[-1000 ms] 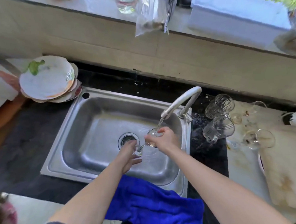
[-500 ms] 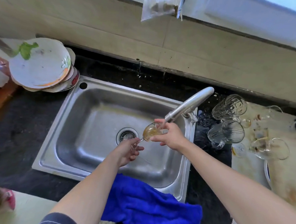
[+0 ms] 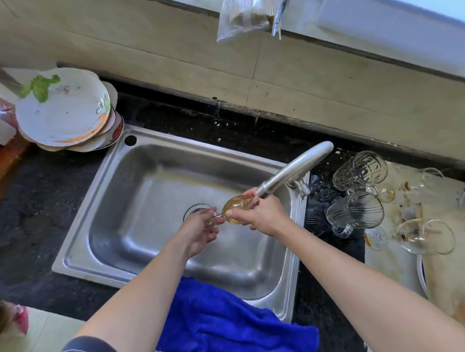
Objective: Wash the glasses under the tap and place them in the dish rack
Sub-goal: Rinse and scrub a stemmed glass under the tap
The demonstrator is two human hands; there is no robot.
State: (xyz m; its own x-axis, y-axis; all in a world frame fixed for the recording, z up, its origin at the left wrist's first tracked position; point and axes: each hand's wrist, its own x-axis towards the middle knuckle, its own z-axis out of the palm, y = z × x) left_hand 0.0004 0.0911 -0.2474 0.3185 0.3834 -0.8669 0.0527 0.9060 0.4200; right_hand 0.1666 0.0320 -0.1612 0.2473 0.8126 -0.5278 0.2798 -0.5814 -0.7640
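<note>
A stemmed glass (image 3: 235, 206) with brownish liquid in its bowl lies sideways over the steel sink (image 3: 156, 172), its mouth right under the tap spout (image 3: 293, 169). My right hand (image 3: 267, 216) grips the bowl. My left hand (image 3: 200, 232) holds the stem and foot. To the right of the sink, on the counter, lie two ribbed tumblers (image 3: 359, 171) (image 3: 354, 213) and stained stemmed glasses (image 3: 425, 235) on their sides. No dish rack is in view.
A stack of dirty plates (image 3: 64, 107) sits at the sink's back left corner. A blue cloth (image 3: 234, 329) hangs over the sink's front edge. A plastic bag (image 3: 245, 12) hangs from the ledge above the tiled wall. Dark counter surrounds the sink.
The view has tilted down and nearer. The glass has been tipped sideways and raised to the spout, and brownish liquid now shows in its bowl. Both hands kept hold of it.
</note>
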